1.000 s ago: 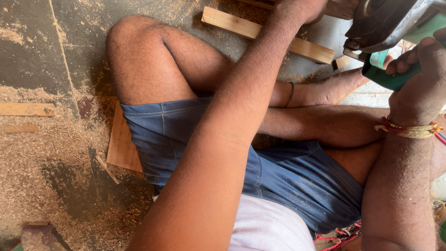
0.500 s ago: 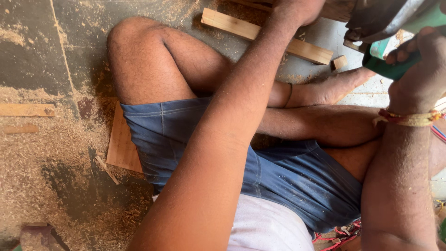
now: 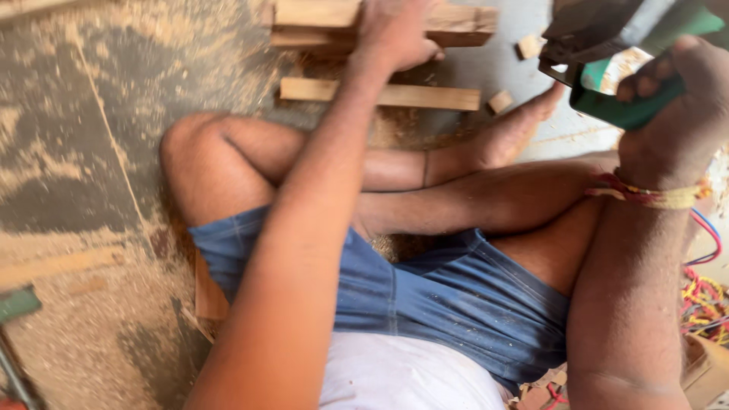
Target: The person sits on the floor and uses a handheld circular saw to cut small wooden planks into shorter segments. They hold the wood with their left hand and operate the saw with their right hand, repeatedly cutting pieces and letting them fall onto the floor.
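Left hand (image 3: pixel 395 34) presses, clenched, on stacked wood blocks (image 3: pixel 456 19) on the sawdusty floor (image 3: pixel 76 152); right hand (image 3: pixel 672 106) grasps a green power tool (image 3: pixel 630 91).

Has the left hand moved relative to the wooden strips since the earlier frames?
Yes. The left hand now rests on the stacked wood pieces above the wooden strip; earlier it was partly out of frame.

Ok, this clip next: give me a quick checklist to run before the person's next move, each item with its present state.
1. Left hand on the wood block: ok, it rests on top.
2. Right hand gripping the green power tool: ok, fingers wrapped round the handle.
3. Tool's cutting part visible: cannot tell, cut off by the frame edge.
4. Foot apart from the wood strip: not ok, close beside it.
5. Wires away from the tool: ok, down by the right forearm.
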